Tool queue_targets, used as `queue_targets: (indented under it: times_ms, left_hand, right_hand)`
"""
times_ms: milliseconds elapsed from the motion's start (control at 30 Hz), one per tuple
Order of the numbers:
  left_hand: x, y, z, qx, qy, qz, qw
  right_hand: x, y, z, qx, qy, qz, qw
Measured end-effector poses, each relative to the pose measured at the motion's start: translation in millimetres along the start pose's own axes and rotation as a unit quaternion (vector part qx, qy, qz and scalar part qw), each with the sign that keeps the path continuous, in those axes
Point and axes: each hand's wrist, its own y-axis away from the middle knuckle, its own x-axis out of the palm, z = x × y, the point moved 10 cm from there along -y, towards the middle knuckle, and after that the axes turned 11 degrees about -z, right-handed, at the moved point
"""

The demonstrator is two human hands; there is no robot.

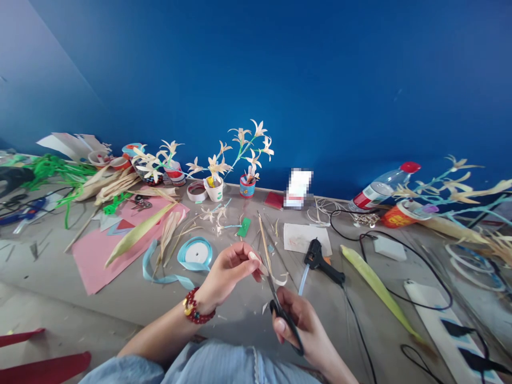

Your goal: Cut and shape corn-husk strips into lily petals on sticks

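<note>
My left hand point(230, 269), with a red bead bracelet at the wrist, pinches a thin pale straw strip point(263, 237) that points away from me. My right hand point(306, 325) grips black-handled scissors point(280, 304), whose blades meet the strip close to my left fingertips. Small pale offcuts lie on the grey table point(120, 293) under the blades. A black glue gun point(322, 261) lies just right of the scissors. A light blue ribbon roll point(196, 253) sits left of my left hand.
Paper cups with cream straw flowers on blue stems point(240, 154) stand along the blue wall. A pink sheet point(108, 245), green husk leaves point(376, 282), a plastic bottle point(380, 189), black cables point(404, 250) and green cord point(52, 170) crowd the table.
</note>
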Motion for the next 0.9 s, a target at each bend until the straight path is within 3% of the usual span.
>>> queue_targets:
  times_ms: [900]
  left_hand:
    - [6.4,4.8,-1.4,0.009,0.002,0.003,1.0]
  right_hand:
    - [-5.5,-2.0,-5.2,-0.022,0.018,-0.02,0.999]
